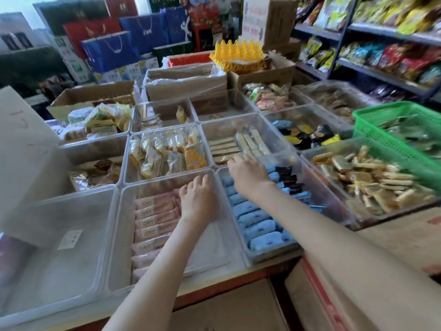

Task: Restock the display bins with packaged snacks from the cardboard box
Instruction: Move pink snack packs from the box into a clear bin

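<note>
The person is leaning both arms over the desk (238, 279) of display bins. The left grip (198, 199) is hanging loosely spread and empty just beside the pink packets (155, 216), probably ready to straighten that row. The right grip (248, 174) is curling over the wafer bin (214, 132); whether it is pinching a packet cannot be told. The cardboard box (372, 295) is sitting below the desk edge.

We see a green basket (391, 130) on the right. Far back sits a yellow spiky tray (237, 53). Behind it stand blue bags (109, 50) and red bags (90, 29). A tall shelf (381, 31) on the right holds bright packs (393, 58).
</note>
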